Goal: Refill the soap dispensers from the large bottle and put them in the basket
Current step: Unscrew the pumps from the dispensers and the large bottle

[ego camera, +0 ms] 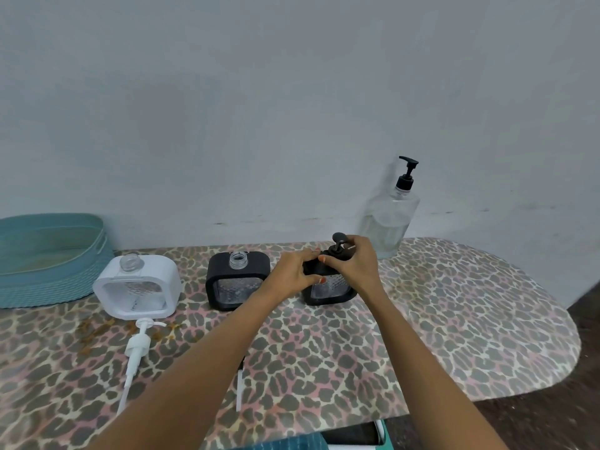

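Three square soap dispensers stand in a row on the table. The white dispenser [138,287] at the left has an open neck, and its white pump [138,345] lies in front of it. The middle black dispenser [237,280] is also open. My left hand [292,274] grips the body of the right black dispenser [329,290], while my right hand [354,264] holds the collar of its black pump [339,243]. The large clear bottle [388,222] with a black pump stands behind, against the wall. The teal basket [48,254] sits at the far left.
A leopard-print cloth [454,319] covers the table, with brown stains near the white pump. A thin tube [239,389] of another pump shows under my left forearm. The table's rounded right end drops to a dark floor. A pale wall rises right behind the table.
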The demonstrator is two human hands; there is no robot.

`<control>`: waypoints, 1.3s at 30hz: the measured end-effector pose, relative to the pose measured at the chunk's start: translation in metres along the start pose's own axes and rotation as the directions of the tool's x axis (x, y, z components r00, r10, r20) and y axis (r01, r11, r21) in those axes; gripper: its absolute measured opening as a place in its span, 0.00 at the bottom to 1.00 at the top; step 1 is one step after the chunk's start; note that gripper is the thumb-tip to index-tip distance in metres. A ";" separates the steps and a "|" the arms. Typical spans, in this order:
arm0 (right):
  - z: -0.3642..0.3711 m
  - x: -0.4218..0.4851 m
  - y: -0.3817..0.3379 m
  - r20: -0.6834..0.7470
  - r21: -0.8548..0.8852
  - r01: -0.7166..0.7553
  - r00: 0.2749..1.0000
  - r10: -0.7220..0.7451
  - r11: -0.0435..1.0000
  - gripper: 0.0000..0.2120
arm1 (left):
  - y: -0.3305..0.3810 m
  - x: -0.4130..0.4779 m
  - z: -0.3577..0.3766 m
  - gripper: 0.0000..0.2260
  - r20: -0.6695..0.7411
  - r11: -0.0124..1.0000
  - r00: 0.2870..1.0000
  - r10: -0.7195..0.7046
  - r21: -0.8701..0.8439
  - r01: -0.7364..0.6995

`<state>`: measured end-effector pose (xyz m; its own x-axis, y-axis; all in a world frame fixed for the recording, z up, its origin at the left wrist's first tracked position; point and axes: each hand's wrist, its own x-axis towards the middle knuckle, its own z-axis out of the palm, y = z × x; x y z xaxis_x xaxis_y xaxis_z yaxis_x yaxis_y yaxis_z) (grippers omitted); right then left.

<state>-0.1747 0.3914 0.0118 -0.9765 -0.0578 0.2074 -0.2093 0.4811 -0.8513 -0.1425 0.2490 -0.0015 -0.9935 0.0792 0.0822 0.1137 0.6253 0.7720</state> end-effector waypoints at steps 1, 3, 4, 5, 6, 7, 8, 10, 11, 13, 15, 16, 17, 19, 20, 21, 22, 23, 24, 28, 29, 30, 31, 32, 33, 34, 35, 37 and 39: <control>0.000 -0.001 0.000 -0.013 -0.002 -0.016 1.000 0.016 1.000 0.22 | 0.000 0.000 0.000 0.27 0.000 1.000 1.000 -0.003 -0.003 0.003; -0.002 -0.001 0.000 0.000 0.062 -0.049 0.999 0.049 0.997 0.21 | -0.002 0.002 0.001 0.27 0.003 1.000 1.000 -0.008 0.001 0.008; -0.003 -0.002 0.000 0.013 0.102 -0.063 0.998 0.062 0.993 0.21 | -0.002 0.002 0.001 0.27 0.005 1.000 1.000 -0.011 0.004 0.011; -0.004 -0.002 0.000 0.033 0.143 -0.078 0.997 0.074 0.987 0.21 | -0.003 0.003 0.001 0.27 0.006 1.000 1.000 -0.013 0.005 0.013; -0.005 -0.002 -0.001 0.059 0.183 -0.093 0.995 0.083 0.979 0.21 | -0.003 0.003 0.001 0.27 0.005 1.000 1.000 -0.014 0.002 0.014; -0.005 -0.002 0.000 0.084 0.214 -0.111 0.992 0.095 0.971 0.21 | -0.003 0.004 0.001 0.27 0.004 1.000 1.000 -0.017 -0.003 0.017; -0.005 -0.003 0.000 0.100 0.223 -0.124 0.990 0.104 0.967 0.21 | -0.003 0.004 0.001 0.28 0.005 1.000 1.000 -0.019 -0.007 0.019; -0.003 -0.004 0.002 0.079 0.171 -0.115 0.992 0.103 0.979 0.23 | -0.003 0.003 0.002 0.28 0.007 1.000 1.000 -0.021 -0.012 0.021; -0.002 -0.004 0.002 0.050 0.129 -0.101 0.994 0.095 0.987 0.24 | -0.003 0.003 0.002 0.28 0.006 1.000 1.000 -0.019 -0.017 0.019; 0.001 -0.005 0.002 -0.005 0.045 -0.087 0.996 0.087 0.995 0.25 | -0.003 0.003 0.001 0.27 0.001 1.000 1.000 -0.016 -0.016 0.016; 0.001 -0.006 0.002 -0.034 -0.024 -0.083 0.996 0.082 0.996 0.23 | -0.003 0.003 0.001 0.27 0.000 1.000 1.000 -0.017 -0.009 0.017; 0.001 -0.006 0.001 -0.032 -0.025 -0.085 0.996 0.084 0.996 0.21 | -0.003 0.003 0.001 0.27 0.001 1.000 1.000 -0.019 -0.007 0.019; 0.000 -0.007 0.001 -0.020 -0.009 -0.088 0.996 0.088 0.996 0.19 | -0.003 0.003 0.001 0.27 0.000 1.000 1.000 -0.023 -0.007 0.023; 0.000 -0.008 0.000 0.007 0.015 -0.094 0.996 0.094 0.995 0.19 | -0.004 0.004 0.001 0.27 -0.001 1.000 1.000 -0.030 -0.009 0.030; 0.001 -0.009 0.000 0.010 0.025 -0.093 0.996 0.092 0.995 0.20 | -0.004 0.004 0.001 0.27 -0.002 0.999 0.999 -0.032 -0.011 0.032; 0.002 -0.010 0.001 0.002 0.035 -0.084 0.996 0.084 0.996 0.21 | -0.004 0.004 0.002 0.27 -0.002 0.999 0.999 -0.032 -0.014 0.032; 0.003 -0.010 0.002 -0.019 0.035 -0.069 0.997 0.070 0.997 0.22 | -0.004 0.004 0.002 0.27 -0.001 0.999 1.000 -0.030 -0.017 0.030; 0.005 -0.011 0.002 -0.048 0.021 -0.055 0.997 0.056 0.998 0.22 | -0.004 0.004 0.002 0.28 -0.001 0.999 1.000 -0.029 -0.021 0.029; 0.005 -0.011 0.002 -0.072 0.009 -0.047 0.996 0.047 0.999 0.22 | -0.004 0.004 0.002 0.28 -0.001 0.999 1.000 -0.030 -0.026 0.030; 0.004 -0.011 0.001 -0.095 0.013 -0.027 0.995 0.028 1.000 0.15 | -0.004 0.004 0.002 0.28 -0.001 0.999 0.999 -0.034 -0.036 0.034; 0.003 -0.011 0.000 -0.096 0.000 -0.007 0.995 0.007 1.000 0.14 | -0.004 0.004 0.002 0.28 0.001 0.999 0.999 -0.034 -0.036 0.034; 0.002 -0.010 -0.002 -0.099 0.000 0.011 0.995 -0.011 1.000 0.15 | -0.004 0.004 0.002 0.28 0.005 0.999 0.999 -0.034 -0.036 0.035; 0.000 -0.010 -0.005 -0.106 0.014 0.020 0.994 -0.019 1.000 0.15 | -0.004 0.005 0.002 0.28 0.009 0.999 0.999 -0.036 -0.037 0.036; -0.002 -0.010 -0.007 -0.115 0.038 0.021 0.993 -0.016 0.999 0.15 | -0.003 0.005 0.002 0.28 0.013 0.999 0.999 -0.038 -0.036 0.039; -0.004 -0.009 -0.010 -0.122 0.069 0.019 0.992 -0.010 0.997 0.15 | -0.003 0.004 0.002 0.28 0.015 0.999 0.999 -0.042 -0.033 0.042; -0.006 -0.008 -0.013 -0.126 0.100 0.018 0.992 -0.006 0.995 0.15 | -0.002 0.004 0.002 0.28 0.015 0.999 0.999 -0.045 -0.029 0.045; -0.010 -0.008 -0.017 -0.130 0.123 0.019 0.992 -0.003 0.992 0.15 | -0.001 0.004 0.001 0.28 0.015 0.999 0.999 -0.047 -0.025 0.047; -0.016 -0.006 -0.023 -0.143 0.140 0.018 0.990 0.002 0.990 0.15 | 0.000 0.003 0.001 0.28 0.020 0.998 0.998 -0.052 -0.029 0.052; -0.022 -0.006 -0.030 -0.160 0.152 0.024 0.987 0.001 0.988 0.15 | 0.001 0.003 0.001 0.28 0.026 0.998 0.998 -0.059 -0.030 0.059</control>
<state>-0.1614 0.3969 0.0469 -0.9560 0.0835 0.2811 -0.2376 0.3409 -0.9096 -0.1449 0.2505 -0.0006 -0.9978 0.0623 0.0204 0.0541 0.6056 0.7939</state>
